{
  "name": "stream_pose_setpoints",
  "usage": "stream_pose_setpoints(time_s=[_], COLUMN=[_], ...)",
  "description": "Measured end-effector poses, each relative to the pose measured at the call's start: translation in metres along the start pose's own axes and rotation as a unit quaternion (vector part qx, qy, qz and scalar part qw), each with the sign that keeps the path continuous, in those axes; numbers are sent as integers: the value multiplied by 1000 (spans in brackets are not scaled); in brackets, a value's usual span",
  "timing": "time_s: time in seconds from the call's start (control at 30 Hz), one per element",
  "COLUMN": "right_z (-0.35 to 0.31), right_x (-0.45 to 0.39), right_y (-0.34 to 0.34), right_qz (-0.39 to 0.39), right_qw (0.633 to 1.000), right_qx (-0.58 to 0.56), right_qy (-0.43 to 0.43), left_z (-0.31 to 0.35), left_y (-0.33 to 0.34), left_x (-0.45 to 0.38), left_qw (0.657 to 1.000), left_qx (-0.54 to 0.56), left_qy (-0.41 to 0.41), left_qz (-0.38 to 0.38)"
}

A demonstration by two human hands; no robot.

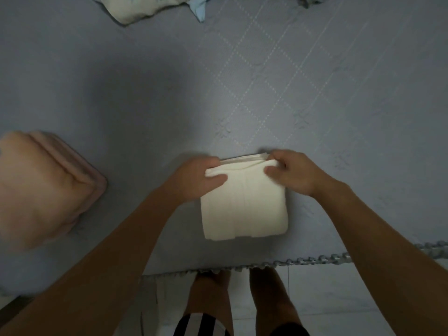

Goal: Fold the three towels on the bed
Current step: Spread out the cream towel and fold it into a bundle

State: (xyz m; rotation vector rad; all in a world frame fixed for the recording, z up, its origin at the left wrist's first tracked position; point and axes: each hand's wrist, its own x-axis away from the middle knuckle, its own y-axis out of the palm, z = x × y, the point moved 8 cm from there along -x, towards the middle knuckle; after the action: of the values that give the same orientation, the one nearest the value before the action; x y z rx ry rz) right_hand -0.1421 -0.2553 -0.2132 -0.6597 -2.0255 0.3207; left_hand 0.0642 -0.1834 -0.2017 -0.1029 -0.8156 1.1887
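A cream white towel (pixel 244 204), folded into a thick square, lies on the grey bedspread (pixel 145 93) near the bed's front edge. My left hand (pixel 196 178) pinches its far left corner, thumb on top. My right hand (pixel 291 170) pinches the far right corner of the same top layer. A pink towel (pixel 41 190), folded into a thick stack, rests at the left side of the bed. At the far edge lies a crumpled pale cloth (pixel 135 8) with a light blue piece (pixel 198 8) beside it.
The bed's front edge has a knotted fringe trim (pixel 291 261). Below it are a pale tiled floor (pixel 327 299) and the person's bare legs (pixel 213 299). A dark cloth (pixel 305 0) peeks in at the top right.
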Motion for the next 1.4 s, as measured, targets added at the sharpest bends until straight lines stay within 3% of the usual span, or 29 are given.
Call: stream_pose_setpoints(time_s=[0.17,0.4,0.53,0.63,0.73,0.87,1.0,1.1,1.23,1.3,1.4], right_z=[-6,-7,-15,-20,-12,-11,7,36,59,56,29], right_x=[-3,15,24,16,-3,-16,-6,9,29,30,20], right_y=[1,3,-1,-1,3,5,12,32,66,65,32], right_qz=[112,121,137,165,183,183,176,133,56,55,133], right_qw=[993,988,977,970,980,982,979,970,935,949,974], right_qx=[18,48,98,118,62,13,-57,-140,-281,-250,-159], right_qy=[-23,-83,-129,-133,-35,38,86,147,208,183,88], left_z=[-23,-3,-3,-12,-23,-28,-40,-54,-61,-64,-69], left_y=[-5,1,1,-1,5,15,18,33,52,62,70], left_x=[-4,3,6,0,-12,-5,23,38,51,53,59], left_qw=[988,995,993,992,982,962,933,914,881,849,788], left_qx=[33,-73,-96,-122,-145,-77,91,209,370,454,546], left_qy=[-75,52,61,33,-74,-161,-189,-230,-220,-216,-234], left_qz=[132,47,-26,13,95,208,294,262,197,160,162])
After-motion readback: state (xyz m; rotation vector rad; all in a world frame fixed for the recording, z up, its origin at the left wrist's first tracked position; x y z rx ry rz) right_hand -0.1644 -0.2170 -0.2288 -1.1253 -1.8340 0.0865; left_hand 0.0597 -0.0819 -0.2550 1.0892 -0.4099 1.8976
